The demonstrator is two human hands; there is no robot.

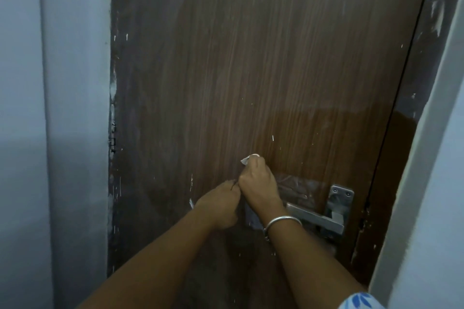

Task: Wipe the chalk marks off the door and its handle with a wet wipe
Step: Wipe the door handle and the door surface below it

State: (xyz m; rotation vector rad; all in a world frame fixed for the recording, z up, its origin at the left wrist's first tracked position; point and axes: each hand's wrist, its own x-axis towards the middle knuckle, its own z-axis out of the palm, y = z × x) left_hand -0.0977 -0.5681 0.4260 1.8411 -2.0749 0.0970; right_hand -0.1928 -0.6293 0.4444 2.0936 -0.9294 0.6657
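Door: brown wood-grain door [251,57], shut in its frame, with the metal lever handle [316,218] at its latch edge.
Chalk marks: short white flecks [273,137] up and to the left of the handle, and more further left of it, near the far edge of the door. None can be made out on the handle itself.
Smeared patch: a dull, streaked area [298,183] just above the handle, reading as either damp or part-wiped. Which of the two cannot be told.
Wet wipe: a small white corner [247,159] shows up and to the left of the handle, sticking out of the top of the right fist. The rest is hidden.
Right hand: the right hand [261,183], just left of the handle, has its fingers curled tight round the wipe. It wears a bangle [283,221] at the wrist.
Left hand: the left hand [218,206], further left of the handle, touches the right hand with curled fingers. Whether it pinches the wipe or anything else cannot be told.
Grey shape: a bluish-grey shape [252,218] below the two hands, left of the lever's end. It cannot be identified.
Step in hand (judgement): the wipe is being readied or re-bunched between both hands, just off the door face. No wiping stroke is under way.
Progress (judgement): early to middle, as flecks remain on the panel.
Next move calls for: a flat pad of wipe pressed to the door at the nearest flecks above the handle, with firm strokes. The lever and its backplate come after that.
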